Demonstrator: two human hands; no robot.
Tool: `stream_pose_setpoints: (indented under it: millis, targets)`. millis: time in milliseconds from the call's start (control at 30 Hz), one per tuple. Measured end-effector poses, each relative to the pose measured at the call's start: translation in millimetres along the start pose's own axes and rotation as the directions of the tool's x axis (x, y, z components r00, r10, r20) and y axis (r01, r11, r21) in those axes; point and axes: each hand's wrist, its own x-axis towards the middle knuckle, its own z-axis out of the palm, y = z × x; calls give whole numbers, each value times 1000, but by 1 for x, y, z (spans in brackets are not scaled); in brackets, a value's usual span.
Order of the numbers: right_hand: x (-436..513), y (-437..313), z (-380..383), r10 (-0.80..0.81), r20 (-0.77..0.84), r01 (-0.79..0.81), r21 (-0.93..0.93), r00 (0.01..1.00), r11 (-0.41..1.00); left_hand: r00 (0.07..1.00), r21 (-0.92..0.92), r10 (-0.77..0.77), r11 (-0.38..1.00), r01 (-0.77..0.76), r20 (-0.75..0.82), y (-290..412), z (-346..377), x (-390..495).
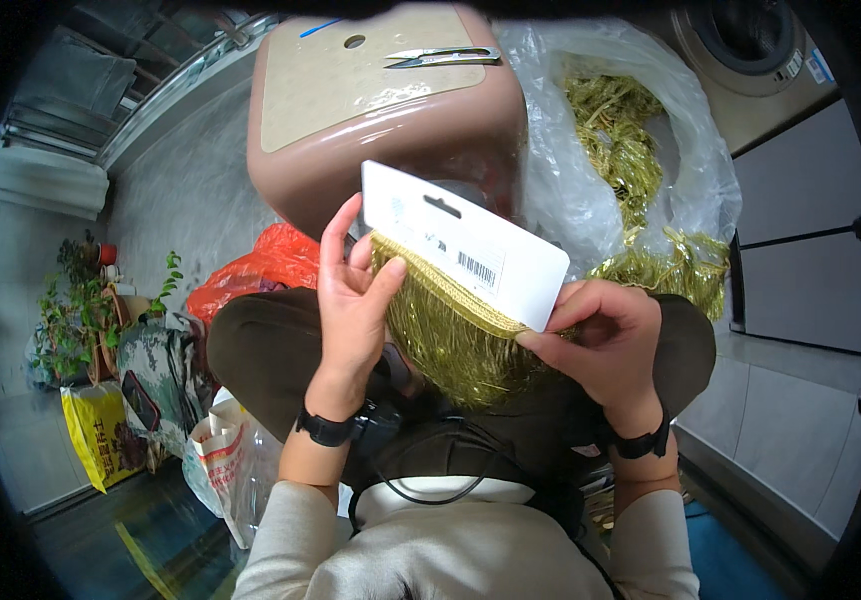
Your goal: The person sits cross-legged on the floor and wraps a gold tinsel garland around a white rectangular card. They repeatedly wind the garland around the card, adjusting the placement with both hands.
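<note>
Between my two hands is a white hang card (460, 232) with a slotted hole and a printed barcode, tilted down to the right. Gold metallic fringe trim (468, 352) lies along its lower edge, its strands hanging over my lap. My left hand (359, 292) grips the trim's left end, thumb in front, with some fingers raised behind the card. At the other end, my right hand (606, 337) pinches the card's lower right corner and the trim band between thumb and fingers.
A pink-brown plastic stool (393, 142) stands ahead, with thread snips (441, 57) on top. To its right, a clear plastic bag (689, 150) holds more gold fringe (618, 142). A red plastic bag (258, 262), potted plants (77, 322) and a camouflage cloth item (167, 375) are at left.
</note>
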Motion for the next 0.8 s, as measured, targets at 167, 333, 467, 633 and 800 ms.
stream_pose_setpoints:
  millis: [167, 333, 467, 633, 800]
  targets:
    - [-4, 5, 18, -163, -91, 133, -269, 982, 954, 994, 468, 103, 877, -109, 38, -11, 23, -7]
    - [-7, 10, 26, -256, -62, 201, -455, 965, 868, 984, 464, 25, 879, -105, 174, -3, 36, -38]
    - [-7, 17, 32, -415, 27, 362, -543, 910, 757, 978, 306, -22, 951, -44, 208, 6, 40, -52]
    - [-4, 22, 36, -460, 89, 411, -617, 884, 671, 995, 494, -23, 869, -26, 92, 4, 43, -51]
    - [2, 15, 29, -250, 100, 251, -670, 963, 699, 995, 581, 73, 808, -100, 70, 2, 39, -50]
